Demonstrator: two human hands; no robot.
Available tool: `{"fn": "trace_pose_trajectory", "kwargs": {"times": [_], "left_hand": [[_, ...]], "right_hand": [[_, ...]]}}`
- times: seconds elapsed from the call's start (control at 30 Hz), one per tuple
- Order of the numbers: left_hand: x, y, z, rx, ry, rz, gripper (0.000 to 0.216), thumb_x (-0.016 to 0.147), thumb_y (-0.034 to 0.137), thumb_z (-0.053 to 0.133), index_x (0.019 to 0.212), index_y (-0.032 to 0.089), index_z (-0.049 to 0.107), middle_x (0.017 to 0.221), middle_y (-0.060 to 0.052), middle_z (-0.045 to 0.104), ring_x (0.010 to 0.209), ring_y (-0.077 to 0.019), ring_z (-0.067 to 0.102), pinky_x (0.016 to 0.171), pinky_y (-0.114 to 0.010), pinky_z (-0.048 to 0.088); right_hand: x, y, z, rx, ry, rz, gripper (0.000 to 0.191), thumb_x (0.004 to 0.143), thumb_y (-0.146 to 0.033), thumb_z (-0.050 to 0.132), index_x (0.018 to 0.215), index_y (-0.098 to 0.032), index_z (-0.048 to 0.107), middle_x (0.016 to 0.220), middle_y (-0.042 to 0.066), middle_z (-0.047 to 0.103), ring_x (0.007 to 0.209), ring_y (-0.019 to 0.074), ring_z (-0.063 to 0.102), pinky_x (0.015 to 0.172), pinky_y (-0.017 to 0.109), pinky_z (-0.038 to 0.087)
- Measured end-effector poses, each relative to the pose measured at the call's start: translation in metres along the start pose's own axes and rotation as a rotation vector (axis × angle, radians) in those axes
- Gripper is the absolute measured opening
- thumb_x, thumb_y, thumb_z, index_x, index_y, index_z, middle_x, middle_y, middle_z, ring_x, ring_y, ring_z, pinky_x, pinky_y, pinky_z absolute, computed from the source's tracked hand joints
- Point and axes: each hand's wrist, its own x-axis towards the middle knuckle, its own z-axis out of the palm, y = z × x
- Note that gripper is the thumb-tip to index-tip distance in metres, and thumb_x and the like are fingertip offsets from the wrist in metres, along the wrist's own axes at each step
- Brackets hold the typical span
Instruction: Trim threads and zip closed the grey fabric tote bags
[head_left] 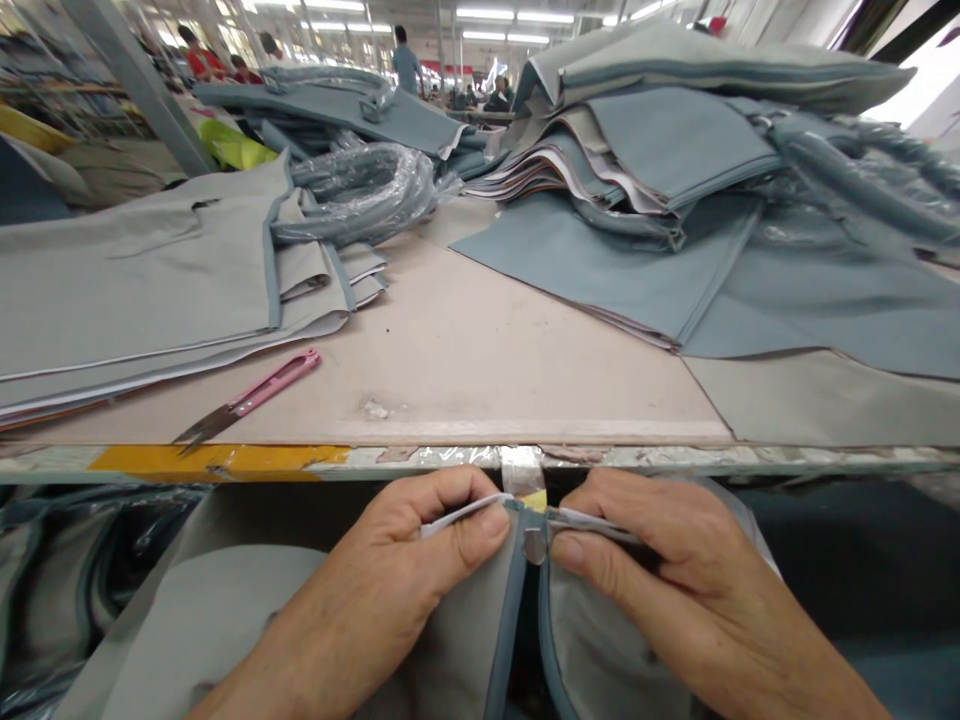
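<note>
My left hand [405, 570] is closed, its thumb and forefinger pinching the top edge of a grey fabric panel [469, 640] with blue-grey binding. Opposite it, my right hand [675, 560] pinches a matching bound grey panel [592, 630] between thumb and fingers. The two bound edges come close together at the top and spread apart lower down. Between them sits a small rounded metal piece [534, 546]; how it is fixed is unclear. Just behind is a bit of yellow material [534, 502]. Both hands are right below the table's front edge.
On the table [480, 350], pink-handled thread snips [259, 395] lie at the left near the edge. Grey panels [142, 260] are stacked behind them. Plastic-wrapped blue-grey tubing [360, 195] rests farther back. A tall pile of blue-grey pieces [675, 150] stands right. People are in the distance.
</note>
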Motion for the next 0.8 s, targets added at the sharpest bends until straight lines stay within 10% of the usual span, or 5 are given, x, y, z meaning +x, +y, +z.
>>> {"fn": "trace_pose_trajectory", "kwargs": {"times": [0.8], "left_hand": [[-0.005,0.028,0.007,0.37,0.15,0.279,0.021,0.091,0.036,0.056,0.079,0.02,0.064,0.078,0.004,0.062,0.08,-0.0148,0.054,0.076,-0.025,0.037]], "right_hand": [[0.004,-0.009,0.0,-0.016,0.111,0.056,0.028,0.094,-0.028,0.058,0.068,-0.017,0.057,0.066,-0.003,0.055,0.063,0.0108,0.048,0.06,0.024,0.032]]}}
